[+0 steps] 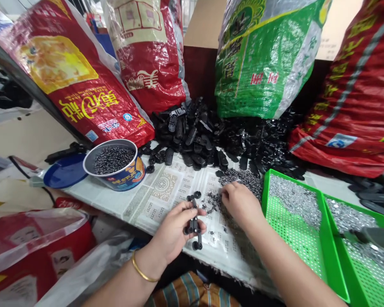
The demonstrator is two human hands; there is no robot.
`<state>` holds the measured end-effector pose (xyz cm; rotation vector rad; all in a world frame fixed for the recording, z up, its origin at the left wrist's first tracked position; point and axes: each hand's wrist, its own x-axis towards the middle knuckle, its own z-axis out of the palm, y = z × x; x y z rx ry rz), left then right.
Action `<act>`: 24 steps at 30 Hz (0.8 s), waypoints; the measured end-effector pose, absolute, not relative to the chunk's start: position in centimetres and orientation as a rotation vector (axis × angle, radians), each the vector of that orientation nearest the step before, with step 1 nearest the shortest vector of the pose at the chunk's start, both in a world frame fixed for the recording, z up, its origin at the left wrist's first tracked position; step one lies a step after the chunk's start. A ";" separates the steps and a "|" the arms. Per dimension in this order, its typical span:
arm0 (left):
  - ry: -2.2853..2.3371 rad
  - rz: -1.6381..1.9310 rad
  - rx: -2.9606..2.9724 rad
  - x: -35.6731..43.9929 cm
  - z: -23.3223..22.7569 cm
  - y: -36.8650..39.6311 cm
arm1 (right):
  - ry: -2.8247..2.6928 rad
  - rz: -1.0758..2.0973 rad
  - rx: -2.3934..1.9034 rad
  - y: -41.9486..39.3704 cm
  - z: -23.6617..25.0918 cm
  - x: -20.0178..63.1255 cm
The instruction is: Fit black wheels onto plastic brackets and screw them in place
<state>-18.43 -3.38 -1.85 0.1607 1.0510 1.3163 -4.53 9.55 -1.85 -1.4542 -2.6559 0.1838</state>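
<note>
My left hand (171, 230), with a gold bangle on its wrist, is closed around a slim black plastic part (195, 224) that has small round wheel-like ends. It holds the part above the front of the table. To its right, my right hand (241, 204) reaches down with fingers pinched together at the edge of a heap of tiny dark pieces (248, 181). Its fingertips are turned away, so whatever lies between them is hidden. Some small black bits (213, 202) are scattered on the tabletop between the two hands.
A tub (128, 172) of small black beads stands at left beside a blue lid (65, 170). Black plastic pieces (192, 138) are piled behind. Green perforated trays (324, 238) with shiny bits sit at right. Large red sacks (92, 85) and a green sack (265, 72) line the back.
</note>
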 end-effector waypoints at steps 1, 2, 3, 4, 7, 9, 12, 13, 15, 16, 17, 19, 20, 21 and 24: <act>1.063 1.317 0.151 -18.4 -1.7 -3.3 | -2.629 0.220 -1.461 9.3 -1.6 -4.3; 1.071 1.317 0.145 -18.3 -1.7 -3.2 | -2.580 0.313 -1.465 9.0 -1.3 -4.1; 1.072 1.316 0.146 -18.2 -1.6 -3.1 | -2.504 0.472 -1.461 8.6 -1.0 -3.9; 1.064 1.314 0.156 -18.1 -1.6 -3.0 | -2.403 0.685 -1.443 8.1 -0.8 -3.7; 1.012 1.302 0.206 -17.8 -1.5 -3.1 | -2.017 1.360 -1.336 6.3 -0.6 -3.4; 0.998 1.288 0.229 -17.5 -1.4 -3.2 | -1.829 1.625 -1.281 5.2 -0.6 -3.4; 1.031 1.258 0.249 -17.2 -1.2 -3.2 | -1.578 1.846 -1.211 4.4 -0.7 -3.4; 1.044 1.254 0.255 -17.0 -1.1 -3.2 | -1.511 1.888 -1.194 4.3 -0.7 -3.5; 1.070 1.246 0.265 -16.8 -1.1 -3.2 | -1.417 1.934 -1.175 4.2 -0.9 -3.4; 1.086 1.245 0.270 -16.7 -1.1 -3.2 | -1.392 1.955 -1.168 4.2 -1.0 -3.4; 1.104 1.243 0.279 -16.6 -1.1 -3.2 | -1.376 1.980 -1.160 4.2 -1.0 -3.4; 1.132 1.231 0.311 -16.4 -1.1 -3.3 | -1.359 2.024 -1.145 4.3 -1.2 -3.3; 1.143 1.224 0.329 -16.3 -1.1 -3.3 | -1.357 2.038 -1.145 4.3 -1.2 -3.3; 1.153 1.218 0.346 -16.3 -1.1 -3.4 | -1.355 2.045 -1.151 4.3 -1.2 -3.3; 1.204 1.199 0.381 -16.1 -0.9 -3.5 | -1.334 2.033 -1.189 4.3 -1.3 -3.4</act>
